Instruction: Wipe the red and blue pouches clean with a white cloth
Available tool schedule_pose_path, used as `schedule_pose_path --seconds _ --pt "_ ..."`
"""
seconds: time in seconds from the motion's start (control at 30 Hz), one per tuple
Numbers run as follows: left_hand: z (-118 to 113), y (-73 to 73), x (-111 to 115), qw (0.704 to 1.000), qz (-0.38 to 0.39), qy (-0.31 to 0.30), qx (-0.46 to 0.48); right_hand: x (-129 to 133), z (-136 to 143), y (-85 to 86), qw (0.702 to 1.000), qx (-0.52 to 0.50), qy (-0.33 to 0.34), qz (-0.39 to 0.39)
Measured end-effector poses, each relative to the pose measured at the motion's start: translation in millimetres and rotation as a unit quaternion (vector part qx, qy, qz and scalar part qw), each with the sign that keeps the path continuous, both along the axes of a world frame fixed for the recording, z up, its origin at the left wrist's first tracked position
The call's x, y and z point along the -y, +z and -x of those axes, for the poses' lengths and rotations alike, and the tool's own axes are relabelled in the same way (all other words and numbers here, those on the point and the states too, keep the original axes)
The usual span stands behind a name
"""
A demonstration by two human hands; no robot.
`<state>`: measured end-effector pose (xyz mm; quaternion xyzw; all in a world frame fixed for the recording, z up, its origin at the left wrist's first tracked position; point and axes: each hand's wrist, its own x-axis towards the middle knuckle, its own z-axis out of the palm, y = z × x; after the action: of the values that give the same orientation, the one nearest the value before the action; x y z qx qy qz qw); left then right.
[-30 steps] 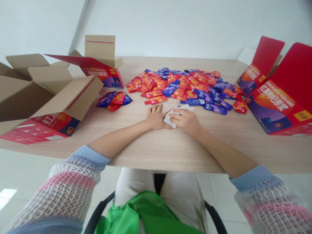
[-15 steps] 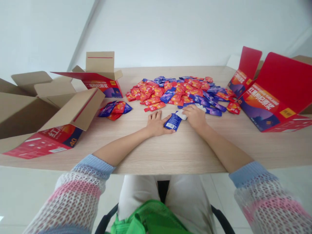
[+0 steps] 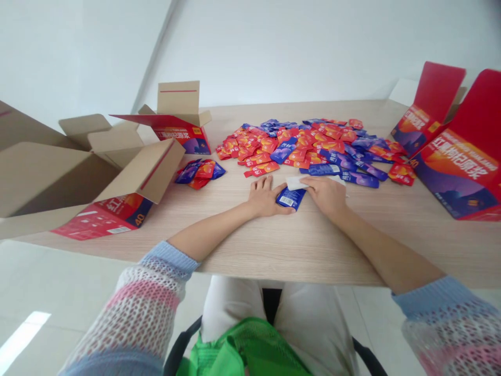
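On the table in front of me lies a blue sachet (image 3: 290,198) with a white barcode label. My left hand (image 3: 266,197) rests flat at its left side, fingers spread, with thumb and forefinger touching its edges. A folded white tissue (image 3: 296,183) covers the sachet's upper end. The fingers of my right hand (image 3: 325,197) are closed on this tissue and press it down there; more white shows behind the knuckles. Beyond both hands spreads a heap of red and blue sachets (image 3: 305,146).
A small pile of sachets (image 3: 201,172) lies left of my hands. Beside it stand a big open carton (image 3: 117,209) and a smaller open red box (image 3: 183,133). Two more open red boxes, one nearer (image 3: 462,167) and one behind (image 3: 415,122), stand at the right.
The view has shifted so that everything sits further right. My right hand has drawn the tissue over the sachet's upper part. The left hand stays by the sachet.
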<state>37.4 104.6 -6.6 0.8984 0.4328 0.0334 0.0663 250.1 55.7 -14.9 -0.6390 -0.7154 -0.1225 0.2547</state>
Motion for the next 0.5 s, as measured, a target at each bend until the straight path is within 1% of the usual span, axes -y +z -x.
schedule_pose_path --seconds 0.07,0.17,0.2,0.27,0.37,0.43,0.5 --pt "0 -0.7 -1 1.000 0.001 0.001 -0.006 1 6 -0.4 0.999 0.004 0.048 0.009" --pt "1 -1.0 -2 1.000 -0.002 0.001 -0.007 4 10 6.9 0.988 0.044 0.146 0.033" --pt "1 -0.9 -2 1.000 -0.003 0.001 -0.002 7 10 11.0 0.983 0.063 0.168 0.047" --pt "2 -0.3 -3 1.000 -0.002 0.001 0.014 12 12 19.9 0.974 0.098 0.187 0.083" --pt "2 0.3 -5 0.999 0.009 0.005 0.033 21 14 31.4 0.967 0.124 0.170 0.140" --pt "2 0.5 -6 0.999 0.013 0.004 0.036 24 16 36.5 0.967 0.136 0.125 0.174" --pt "1 0.7 -7 0.999 0.016 0.004 0.033 25 17 39.6 0.967 0.150 0.058 0.199"
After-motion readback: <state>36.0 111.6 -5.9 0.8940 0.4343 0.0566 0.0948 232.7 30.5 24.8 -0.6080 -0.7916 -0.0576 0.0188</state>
